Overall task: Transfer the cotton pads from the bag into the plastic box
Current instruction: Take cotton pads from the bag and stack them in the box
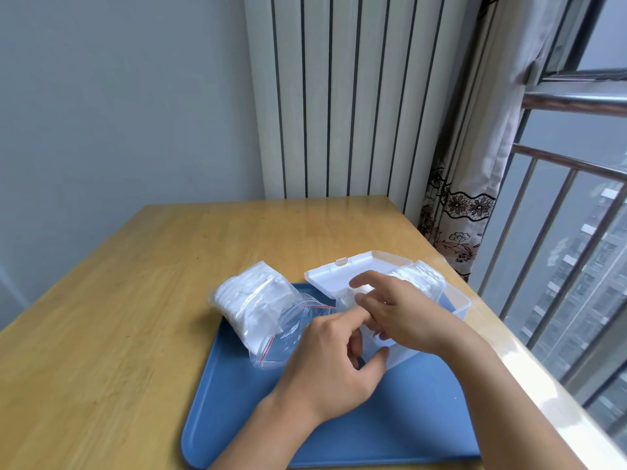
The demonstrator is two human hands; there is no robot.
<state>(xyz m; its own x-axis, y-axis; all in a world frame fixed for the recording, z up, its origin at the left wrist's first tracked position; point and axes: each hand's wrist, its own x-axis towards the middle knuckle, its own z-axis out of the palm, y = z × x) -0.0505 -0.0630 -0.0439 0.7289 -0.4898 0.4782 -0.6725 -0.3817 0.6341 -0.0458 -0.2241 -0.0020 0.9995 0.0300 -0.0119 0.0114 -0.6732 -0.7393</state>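
Blue tray (237, 395) carries one bag (258, 303), one plastic box (454, 301) (lid up); both hands' fingers (364, 278) loosely curled, grasp unclear.

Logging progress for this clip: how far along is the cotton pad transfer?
Partly done. A stack of cotton pads already stands in the far end of the open plastic box. Both hands, left hand and right hand, work at the box's near end; what they hold is hidden. The zip bag on the blue tray remains mostly full.

one head view, looking forward and down, near the tray (237, 418).
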